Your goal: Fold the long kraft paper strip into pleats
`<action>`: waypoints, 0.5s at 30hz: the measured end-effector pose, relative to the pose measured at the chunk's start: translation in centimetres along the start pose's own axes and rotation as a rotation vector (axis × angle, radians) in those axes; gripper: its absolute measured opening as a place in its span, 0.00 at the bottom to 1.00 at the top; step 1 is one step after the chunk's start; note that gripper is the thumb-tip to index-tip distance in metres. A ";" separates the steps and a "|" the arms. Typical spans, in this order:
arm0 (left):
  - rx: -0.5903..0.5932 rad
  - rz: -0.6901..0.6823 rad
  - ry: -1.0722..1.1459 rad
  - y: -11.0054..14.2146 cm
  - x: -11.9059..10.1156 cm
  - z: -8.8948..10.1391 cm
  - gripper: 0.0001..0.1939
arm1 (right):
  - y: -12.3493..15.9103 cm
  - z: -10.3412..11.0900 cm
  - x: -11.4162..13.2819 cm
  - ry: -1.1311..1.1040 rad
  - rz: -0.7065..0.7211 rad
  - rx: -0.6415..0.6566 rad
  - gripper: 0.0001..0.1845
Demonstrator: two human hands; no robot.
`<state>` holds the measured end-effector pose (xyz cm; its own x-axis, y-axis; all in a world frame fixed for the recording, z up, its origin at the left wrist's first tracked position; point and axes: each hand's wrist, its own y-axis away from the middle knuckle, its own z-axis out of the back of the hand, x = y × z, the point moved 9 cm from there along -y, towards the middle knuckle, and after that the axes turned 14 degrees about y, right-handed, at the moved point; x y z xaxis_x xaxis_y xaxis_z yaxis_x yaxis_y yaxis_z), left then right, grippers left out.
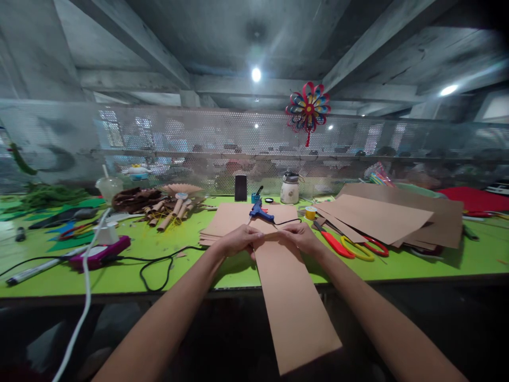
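Grip: left hand [242,239] and right hand [301,237], both pinching the far end of one long tan paper strip [294,302]; near end overhanging green desk [358,270]. Advisable: even thumb pressure, edges aligned. Beyond: blue glue gun [262,214].

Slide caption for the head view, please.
Left hand and right hand hold a brown strip near a blue glue gun.

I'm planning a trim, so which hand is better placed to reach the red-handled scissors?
Probably the right hand: the red-handled scissors lie on its side, while the left hand is farther off, across the brown card strip. Both hands hold that.
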<state>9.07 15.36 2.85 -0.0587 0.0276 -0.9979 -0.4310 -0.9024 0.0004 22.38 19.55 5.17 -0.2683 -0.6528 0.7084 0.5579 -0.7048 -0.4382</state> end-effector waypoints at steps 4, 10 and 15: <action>-0.016 -0.069 -0.189 -0.2 -0.6 -0.2 0.21 | -0.3 -0.2 -1.1 -0.049 -0.041 0.030 0.21; -0.195 -0.224 -0.568 -0.3 -1.6 0.6 0.09 | -0.5 -1.1 -2.7 -0.176 -0.144 0.087 0.23; -0.210 -0.228 -0.575 -0.2 -1.9 0.7 0.13 | -0.4 -1.0 -2.2 -0.189 -0.125 0.105 0.25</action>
<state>8.63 15.80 4.80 -0.4839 0.4016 -0.7776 -0.3076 -0.9099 -0.2785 21.98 21.05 3.23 -0.1941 -0.4923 0.8485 0.6111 -0.7373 -0.2879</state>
